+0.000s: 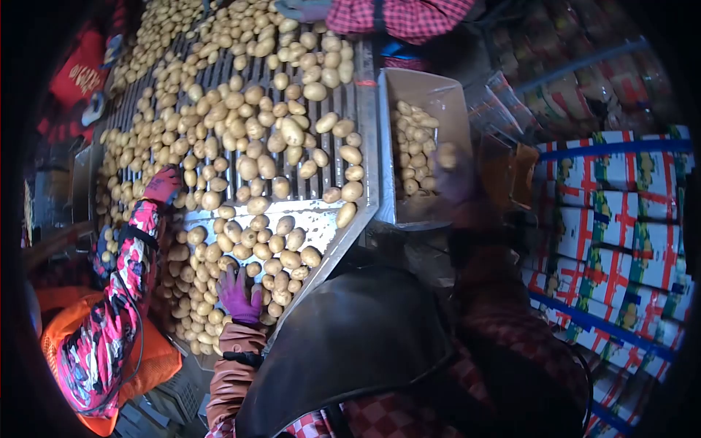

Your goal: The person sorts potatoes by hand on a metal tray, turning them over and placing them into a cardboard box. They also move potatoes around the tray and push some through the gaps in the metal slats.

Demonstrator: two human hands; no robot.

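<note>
My left hand, in a purple glove, rests on the heap of potatoes at the lower end of the sorting table. Its fingers are spread, touching potatoes without gripping one. At the right, my right hand is smeared by motion over the cardboard box. A blurred potato shows at its fingertips and appears to be held. The box has a plastic liner and holds many potatoes. Its right inner side is partly hidden by my hand.
A co-worker's pink-gloved hand reaches onto the slatted rollers from the left. Another person's checked sleeve and gloved hand are at the far end. Stacked printed cartons stand at the right. An orange sack lies lower left.
</note>
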